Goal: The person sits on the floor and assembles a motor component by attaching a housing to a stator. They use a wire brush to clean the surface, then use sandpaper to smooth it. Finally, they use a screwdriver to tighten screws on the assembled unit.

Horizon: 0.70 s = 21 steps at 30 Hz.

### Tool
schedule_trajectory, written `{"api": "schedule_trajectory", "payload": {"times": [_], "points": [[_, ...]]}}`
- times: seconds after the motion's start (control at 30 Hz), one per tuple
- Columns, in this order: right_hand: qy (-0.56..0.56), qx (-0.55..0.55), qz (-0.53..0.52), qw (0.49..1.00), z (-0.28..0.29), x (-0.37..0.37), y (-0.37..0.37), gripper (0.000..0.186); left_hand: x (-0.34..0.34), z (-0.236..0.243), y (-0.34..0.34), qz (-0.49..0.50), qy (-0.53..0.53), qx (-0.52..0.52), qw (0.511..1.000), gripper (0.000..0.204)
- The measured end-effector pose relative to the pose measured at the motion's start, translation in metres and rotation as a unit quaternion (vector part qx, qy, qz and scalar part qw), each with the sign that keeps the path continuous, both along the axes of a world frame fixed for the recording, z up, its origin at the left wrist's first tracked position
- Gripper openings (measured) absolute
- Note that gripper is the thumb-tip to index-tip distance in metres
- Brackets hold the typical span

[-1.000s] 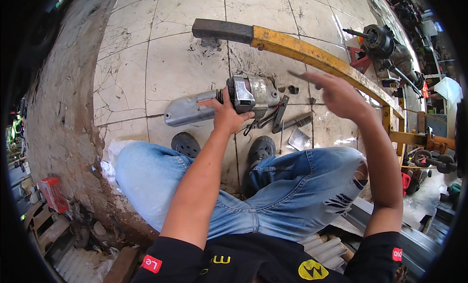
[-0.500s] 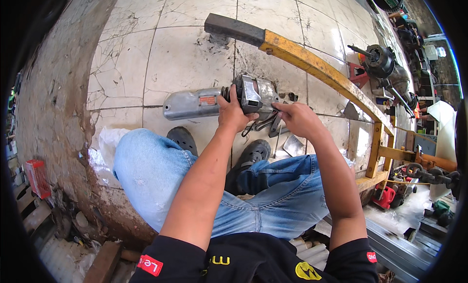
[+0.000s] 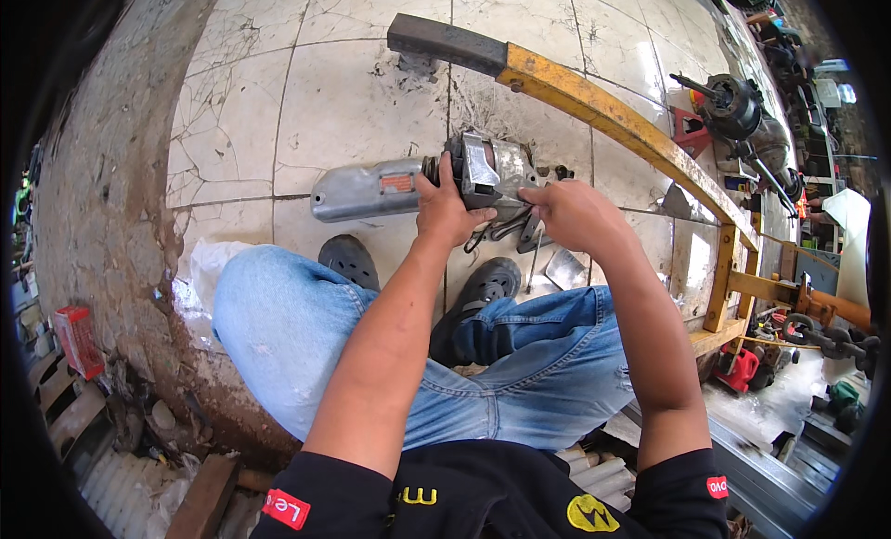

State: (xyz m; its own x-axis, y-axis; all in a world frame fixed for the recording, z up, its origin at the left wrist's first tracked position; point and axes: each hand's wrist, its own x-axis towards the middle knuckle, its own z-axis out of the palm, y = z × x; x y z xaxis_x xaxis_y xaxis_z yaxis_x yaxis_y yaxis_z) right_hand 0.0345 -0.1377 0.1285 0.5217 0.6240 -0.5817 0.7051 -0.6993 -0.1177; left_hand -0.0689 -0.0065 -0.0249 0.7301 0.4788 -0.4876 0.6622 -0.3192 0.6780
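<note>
i see right hand (image 3: 580,216) covering part of the metal machine (image 3: 506,168) on the floor tiles (image 3: 362,103), cannot tell if those fingers pinch; left hand (image 3: 445,214) spread against it; tiles reach past yellow bar's (image 3: 603,110) edge

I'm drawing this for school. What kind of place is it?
It looks like a repair workshop, though I can't be sure. A metal machine lies on stained floor tiles, with a yellow beam above and a heavy chain at right.
</note>
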Motion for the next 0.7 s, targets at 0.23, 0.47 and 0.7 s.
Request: {"api": "schedule_trajectory", "payload": {"times": [0.23, 0.47, 0.7], "points": [[-0.024, 0.022, -0.016, 0.999, -0.017, -0.002, 0.000, 0.037, 0.001, 0.005, 0.000, -0.005, 0.002, 0.000, 1.000, 0.129], [-0.007, -0.011, -0.030, 0.999, -0.004, -0.004, 0.003, 0.040, 0.002, 0.009, 0.001, -0.013, 0.027, -0.001, 1.000, 0.129], [-0.007, 0.019, -0.049, 0.999, -0.010, -0.005, 0.005, 0.038, 0.003, 0.007, 0.001, -0.012, 0.025, -0.005, 1.000, 0.129]]}}
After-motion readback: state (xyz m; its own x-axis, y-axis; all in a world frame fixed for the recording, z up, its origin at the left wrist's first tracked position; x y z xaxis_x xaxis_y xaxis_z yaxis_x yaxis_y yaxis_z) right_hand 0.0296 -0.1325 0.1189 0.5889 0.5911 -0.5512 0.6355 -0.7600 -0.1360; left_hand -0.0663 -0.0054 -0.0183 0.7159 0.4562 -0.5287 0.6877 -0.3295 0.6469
